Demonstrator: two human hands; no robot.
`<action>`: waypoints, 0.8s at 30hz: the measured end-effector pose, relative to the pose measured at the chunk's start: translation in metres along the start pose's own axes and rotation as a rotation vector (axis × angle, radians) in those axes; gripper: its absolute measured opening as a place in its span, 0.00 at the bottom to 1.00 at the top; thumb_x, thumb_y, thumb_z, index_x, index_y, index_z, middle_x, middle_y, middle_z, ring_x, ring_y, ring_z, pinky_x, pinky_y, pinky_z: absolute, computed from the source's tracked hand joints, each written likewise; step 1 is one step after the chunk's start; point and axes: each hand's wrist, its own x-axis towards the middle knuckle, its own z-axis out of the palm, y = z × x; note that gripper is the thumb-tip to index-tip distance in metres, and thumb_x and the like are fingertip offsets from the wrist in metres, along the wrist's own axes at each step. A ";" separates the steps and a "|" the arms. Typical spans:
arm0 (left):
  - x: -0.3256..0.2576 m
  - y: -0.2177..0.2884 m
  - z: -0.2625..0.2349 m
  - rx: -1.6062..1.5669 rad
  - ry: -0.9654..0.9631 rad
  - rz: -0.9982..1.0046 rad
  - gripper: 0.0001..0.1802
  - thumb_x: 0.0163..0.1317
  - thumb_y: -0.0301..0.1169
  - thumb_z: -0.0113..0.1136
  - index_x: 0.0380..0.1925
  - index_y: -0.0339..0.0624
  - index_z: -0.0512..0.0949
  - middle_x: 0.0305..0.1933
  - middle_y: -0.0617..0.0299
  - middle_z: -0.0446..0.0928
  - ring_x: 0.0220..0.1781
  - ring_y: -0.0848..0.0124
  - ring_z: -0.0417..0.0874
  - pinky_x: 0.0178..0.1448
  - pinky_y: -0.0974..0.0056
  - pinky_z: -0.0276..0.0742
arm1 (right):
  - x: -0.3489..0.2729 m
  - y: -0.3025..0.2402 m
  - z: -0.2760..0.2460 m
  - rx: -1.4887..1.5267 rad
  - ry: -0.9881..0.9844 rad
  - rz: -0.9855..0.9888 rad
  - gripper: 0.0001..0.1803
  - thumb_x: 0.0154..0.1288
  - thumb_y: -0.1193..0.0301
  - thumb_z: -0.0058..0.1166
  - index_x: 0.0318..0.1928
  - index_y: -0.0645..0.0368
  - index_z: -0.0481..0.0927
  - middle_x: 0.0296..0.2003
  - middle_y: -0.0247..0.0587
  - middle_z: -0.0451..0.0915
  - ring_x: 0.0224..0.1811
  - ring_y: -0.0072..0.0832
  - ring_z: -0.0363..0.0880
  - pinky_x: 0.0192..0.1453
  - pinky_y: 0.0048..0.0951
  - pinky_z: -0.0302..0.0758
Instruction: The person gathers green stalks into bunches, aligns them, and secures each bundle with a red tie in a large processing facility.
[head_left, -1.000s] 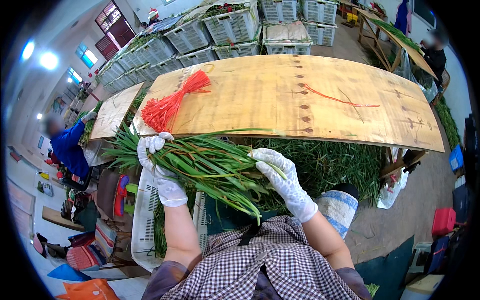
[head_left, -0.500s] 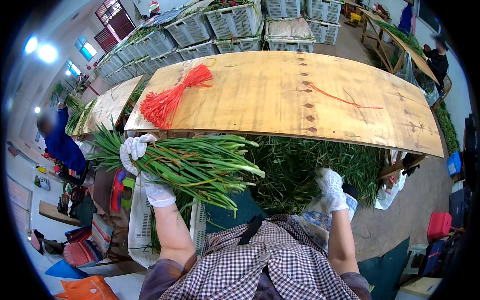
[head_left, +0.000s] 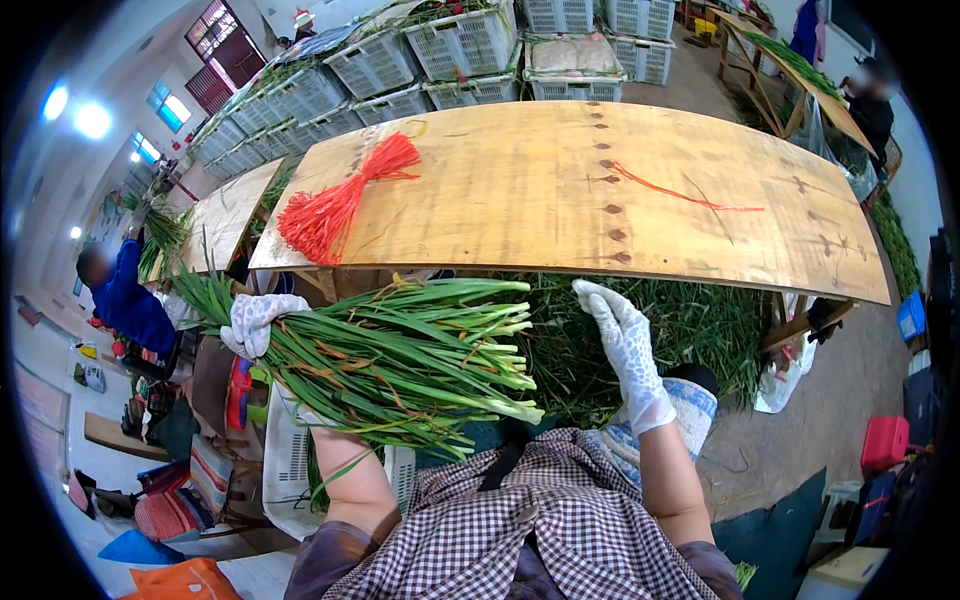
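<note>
A gloved left hand (head_left: 255,322) at centre left is closed around a thick bundle of green stalks (head_left: 400,355), which lies nearly level across the middle of the frame. Its long axis runs left to right, leafy tips fanning toward the left edge, pale cut ends pointing right and slightly down. The gloved right hand (head_left: 625,345), right of centre, is empty, fingers extended and close together, held above a heap of loose greens (head_left: 690,330) under a curved wooden board (head_left: 560,190). A bunch of red ties (head_left: 335,205) lies on the board's left part, a single red strand (head_left: 680,193) to its right. White lattice crates (head_left: 460,40) line the top of the frame; a red box (head_left: 885,440) sits at lower right
</note>
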 end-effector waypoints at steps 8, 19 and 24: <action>-0.003 -0.005 -0.005 0.079 -0.097 -0.019 0.17 0.66 0.33 0.58 0.16 0.54 0.70 0.13 0.79 0.72 0.18 0.85 0.75 0.48 0.71 0.77 | 0.001 -0.067 0.017 -0.353 -0.047 -0.826 0.19 0.52 0.76 0.62 0.47 0.44 0.85 0.40 0.32 0.83 0.46 0.32 0.82 0.54 0.36 0.77; -0.002 -0.026 0.007 -0.028 -0.137 -0.038 0.15 0.63 0.32 0.63 0.19 0.51 0.69 0.16 0.75 0.72 0.20 0.82 0.76 0.48 0.70 0.79 | -0.017 0.007 0.017 0.289 -0.074 -0.042 0.06 0.67 0.75 0.55 0.40 0.61 0.84 0.38 0.36 0.85 0.42 0.21 0.81 0.52 0.25 0.77; -0.003 -0.015 0.004 0.021 -0.215 -0.029 0.15 0.63 0.31 0.62 0.19 0.51 0.70 0.16 0.75 0.74 0.19 0.82 0.77 0.44 0.71 0.81 | -0.006 -0.011 0.017 0.414 -0.178 -0.008 0.21 0.71 0.68 0.53 0.62 0.59 0.74 0.51 0.38 0.80 0.52 0.26 0.77 0.63 0.28 0.69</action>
